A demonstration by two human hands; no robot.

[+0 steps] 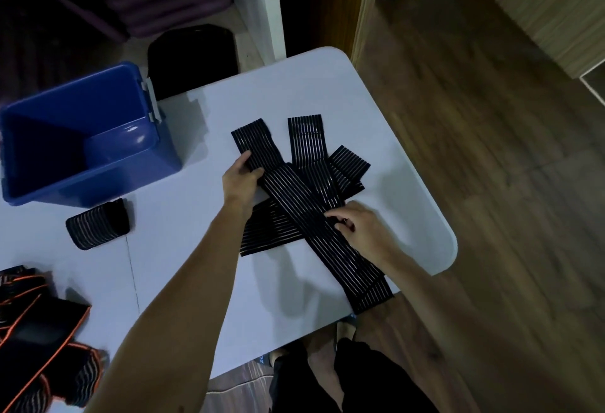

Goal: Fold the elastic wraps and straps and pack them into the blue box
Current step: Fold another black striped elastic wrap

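Both hands grip one striped elastic wrap point(304, 212): left hand point(240, 180) pinches its far end, right hand point(358, 227) its middle. It runs diagonally toward the desk's point(203, 249) near right edge, overhanging.

head cam | worn high, faces forward-down | table point(196, 232) near | edges seemingly blurred

Left hand point(241, 180) grips the far end of a striped elastic strap point(296, 203); right hand point(361, 229) pinches it nearer; blue box point(98, 180) beyond-left of both grips.
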